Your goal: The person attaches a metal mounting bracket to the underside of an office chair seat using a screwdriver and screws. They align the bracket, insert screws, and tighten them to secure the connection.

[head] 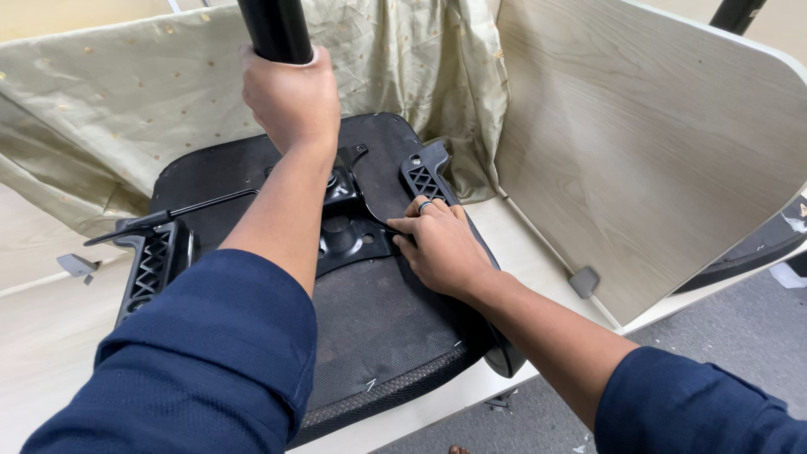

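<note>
Dark blue sleeves fill the near edge of the view, one on each forearm. From the left sleeve (202, 361) the arm runs far across the scene to the left hand (290, 97), which is closed in a full fist around a black cylindrical post (276, 29) that rises upright out of the top of the frame. The right hand (437, 244) lies palm down on the upturned chair seat (378, 328), fingers loosely curled and pressing at the right edge of the black metal mechanism plate (345, 231); whether it pinches anything small under the fingertips cannot be told. A dark ring sits on one finger of that hand.

The seat lies underside up in the middle of a pale wooden tabletop (50, 336), its mesh-covered base facing the camera. A black plastic armrest bracket (151, 265) stands at its left side and another bracket (424, 176) at its far right, just beside the right hand. A thin black lever (197, 206) runs leftward from the plate.

Beyond the seat hangs a crumpled pale green cloth (126, 101) with small gold dots. To the right stands a light wood partition panel (647, 143), held at its base by a small grey clip (583, 282).
</note>
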